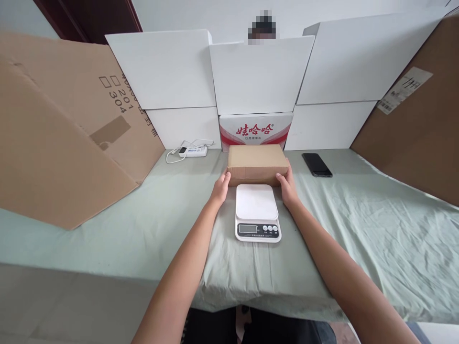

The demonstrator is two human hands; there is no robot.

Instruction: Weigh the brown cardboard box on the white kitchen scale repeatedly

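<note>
A brown cardboard box (256,157) is held by its two ends between my hands, just behind the scale. My left hand (220,187) grips the left end, thumb on the near side. At the right end, my right hand (287,185) closes on the box in the same way, most fingers hidden behind it. In front of the box lies a white kitchen scale (256,202), its plate bare and its dark display panel facing me. I cannot tell whether the box rests on the cloth or is slightly raised.
White boxes and a red-printed carton (255,130) form a wall at the back. A power strip (193,151) with a cable lies back left, a black phone (317,165) back right. Large cardboard panels (71,129) flank the green cloth (150,229). Someone's head shows behind the wall.
</note>
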